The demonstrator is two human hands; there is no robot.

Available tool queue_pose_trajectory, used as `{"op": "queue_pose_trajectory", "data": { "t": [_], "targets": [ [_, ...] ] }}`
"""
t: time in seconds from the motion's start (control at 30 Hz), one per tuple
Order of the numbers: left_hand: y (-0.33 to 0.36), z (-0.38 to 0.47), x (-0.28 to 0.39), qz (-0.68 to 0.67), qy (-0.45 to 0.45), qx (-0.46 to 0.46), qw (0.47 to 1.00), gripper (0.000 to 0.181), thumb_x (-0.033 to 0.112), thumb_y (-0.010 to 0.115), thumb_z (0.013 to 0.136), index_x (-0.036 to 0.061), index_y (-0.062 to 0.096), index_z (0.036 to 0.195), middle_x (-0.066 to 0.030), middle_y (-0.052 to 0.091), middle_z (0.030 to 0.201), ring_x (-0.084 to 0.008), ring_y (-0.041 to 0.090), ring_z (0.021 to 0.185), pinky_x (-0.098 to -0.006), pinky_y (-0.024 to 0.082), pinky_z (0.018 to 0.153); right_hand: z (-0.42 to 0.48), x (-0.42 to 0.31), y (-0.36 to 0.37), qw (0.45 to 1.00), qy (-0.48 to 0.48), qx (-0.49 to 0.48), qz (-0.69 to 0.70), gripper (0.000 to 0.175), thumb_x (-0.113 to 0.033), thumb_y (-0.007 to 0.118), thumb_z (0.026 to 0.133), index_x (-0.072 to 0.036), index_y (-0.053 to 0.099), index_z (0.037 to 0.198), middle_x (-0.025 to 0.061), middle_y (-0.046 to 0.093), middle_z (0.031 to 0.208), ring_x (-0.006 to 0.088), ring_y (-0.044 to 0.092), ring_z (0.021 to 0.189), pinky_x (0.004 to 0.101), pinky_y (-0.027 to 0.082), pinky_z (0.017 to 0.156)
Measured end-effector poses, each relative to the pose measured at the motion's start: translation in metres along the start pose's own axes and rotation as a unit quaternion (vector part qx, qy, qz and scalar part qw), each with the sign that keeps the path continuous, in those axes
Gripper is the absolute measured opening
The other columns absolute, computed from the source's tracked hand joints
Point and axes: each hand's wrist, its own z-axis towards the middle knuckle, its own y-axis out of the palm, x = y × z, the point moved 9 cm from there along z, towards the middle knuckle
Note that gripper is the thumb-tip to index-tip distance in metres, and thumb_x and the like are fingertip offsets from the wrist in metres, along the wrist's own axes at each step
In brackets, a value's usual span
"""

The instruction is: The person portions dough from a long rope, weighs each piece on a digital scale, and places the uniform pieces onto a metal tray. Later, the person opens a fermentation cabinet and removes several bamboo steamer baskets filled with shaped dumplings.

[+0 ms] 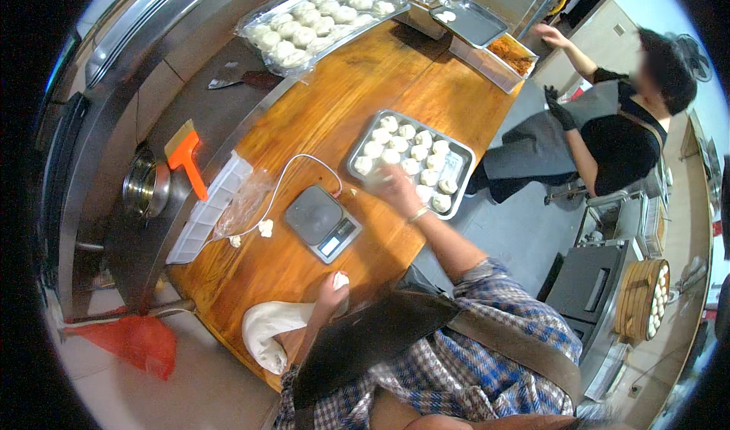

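Observation:
My left hand (331, 296) is closed around one end of a thick white dough rope (259, 324), and a bit of dough sticks out above the fingers. The rest of the rope curves over the wooden table (228, 282) near its front left edge. Blurred by motion, my right hand (396, 190) is over the near left side of a metal tray (469, 173). Whether its fingers hold a dough piece is unclear. Rows of small dough pieces (419, 152) sit in the tray. Between my hands and to the left lies a digital kitchen scale (315, 216) with a bare plate.
A white cord and dough scraps (265, 228) lie left of the scale, by a white plastic rack (211, 210) and an orange-handled scraper (188, 156). Wrapped buns (308, 25) fill a far tray. A co-worker (616, 128) stands beyond the right edge, near a filling container (510, 56).

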Motion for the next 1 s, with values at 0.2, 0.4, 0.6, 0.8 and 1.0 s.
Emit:
{"op": "queue_pose_trajectory", "data": {
  "t": [0.2,0.4,0.6,0.8,1.0],
  "targets": [
    [-0.001,0.003,-0.008,0.06,-0.066,0.004,0.996,0.037,0.019,0.068,0.081,0.0043,0.06,0.114,-0.0087,0.063,0.098,-0.0191,0.06,0.093,-0.0361,0.048,0.085,-0.016,0.164,-0.161,0.958,0.174,0.031,-0.224,0.034,-0.012,0.067,0.081,-0.007,0.062,0.114,0.0179,0.066,0.109,0.0352,0.065,0.098,0.0411,0.053,0.083],
    [-0.026,-0.012,0.008,-0.084,-0.06,0.078,0.992,0.032,0.013,0.068,0.086,0.0056,0.059,0.115,-0.0025,0.061,0.094,-0.0127,0.058,0.084,-0.0286,0.048,0.075,-0.024,0.214,-0.137,0.896,0.213,-0.182,-0.345,0.022,-0.022,0.061,0.086,-0.008,0.067,0.103,0.017,0.069,0.104,0.0362,0.066,0.097,0.0456,0.052,0.084],
    [-0.139,-0.063,0.021,-0.21,-0.022,0.347,0.914,0.03,0.011,0.065,0.094,0.0076,0.054,0.122,-0.0014,0.061,0.092,-0.0105,0.06,0.082,-0.0283,0.049,0.068,0.075,0.008,-0.06,0.98,-0.073,-0.095,-0.156,0.027,-0.025,0.07,0.088,-0.008,0.07,0.109,0.0142,0.07,0.101,0.035,0.066,0.093,0.0404,0.054,0.079],
    [-0.162,-0.063,0.021,0.052,-0.09,0.338,0.935,0.055,0.027,0.072,0.088,0.0111,0.048,0.134,-0.0162,0.063,0.115,-0.0307,0.064,0.101,-0.0428,0.052,0.087,0.147,-0.307,0.12,0.916,-0.343,-0.201,0.049,0.036,-0.031,0.068,0.091,-0.004,0.067,0.114,0.0171,0.067,0.112,0.0369,0.062,0.107,0.0437,0.049,0.093],
    [-0.189,-0.092,0.048,0.194,0.037,0.43,0.881,0.059,0.024,0.075,0.086,0.0014,0.049,0.135,-0.0196,0.056,0.129,-0.0342,0.055,0.121,-0.0441,0.049,0.098,0.197,-0.437,0.32,0.793,-0.357,-0.445,-0.215,0.095,-0.081,0.052,0.079,0.003,0.064,0.121,0.0282,0.062,0.123,0.0405,0.058,0.117,0.0473,0.043,0.103]
  ]
}}
